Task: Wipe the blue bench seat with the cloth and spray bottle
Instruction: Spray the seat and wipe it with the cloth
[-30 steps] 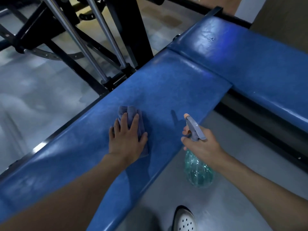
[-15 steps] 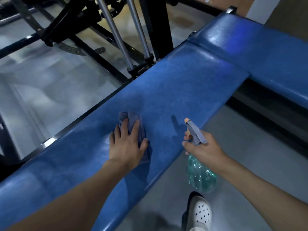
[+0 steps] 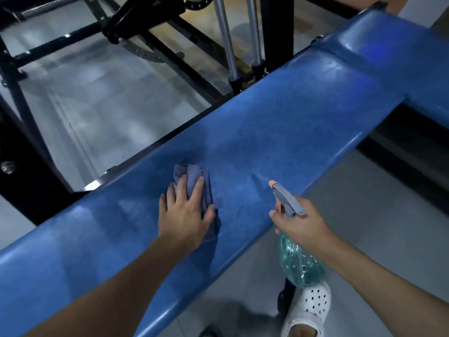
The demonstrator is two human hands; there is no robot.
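The long blue bench seat (image 3: 279, 132) runs diagonally from lower left to upper right. On its middle lies a bunched grey-blue cloth (image 3: 194, 176), and my left hand (image 3: 184, 215) presses flat on it with straight fingers. My right hand (image 3: 301, 222) grips the neck of a green see-through spray bottle (image 3: 300, 263), held just off the seat's near edge. The bottle's grey trigger head has an orange nozzle tip that points up-left over the seat.
A second blue pad (image 3: 398, 57) crosses at the upper right. Black machine frame bars (image 3: 170, 52) and chrome rods (image 3: 226, 40) stand beyond the seat's far edge. My white perforated shoe (image 3: 308, 310) is on the grey floor below the bottle.
The view has shifted so the seat's far end lies further right and the frame shows more. My left hand stays on the cloth, my right keeps the bottle, and my shoe shows more.
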